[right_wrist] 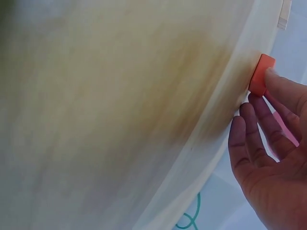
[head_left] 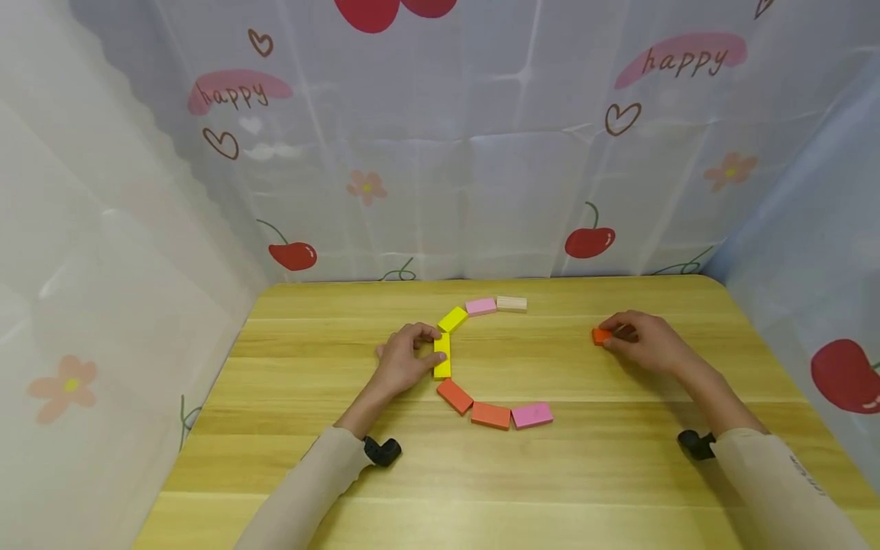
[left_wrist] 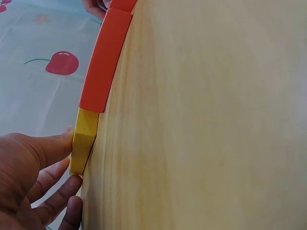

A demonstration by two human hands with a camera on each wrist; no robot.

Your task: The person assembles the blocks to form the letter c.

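Blocks laid in a curve on the table (head_left: 330,458).
Left hand (head_left: 402,359) pinches the yellow block (head_left: 443,356) in the arc; keep it flush. Farther right, right hand (head_left: 646,341) pinches an orange block (head_left: 600,335), apart; slide it gently.

A yellow block (head_left: 443,356) lies flat on the wooden table, set lengthwise in a curved row of blocks, pinched by fingertips. A small orange block (head_left: 601,335) lies flat well to its right, held at one end.

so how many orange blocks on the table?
3. Two lie side by side in the arc's near end; the third, the orange block, is pinched by the right hand. None seems hidden.
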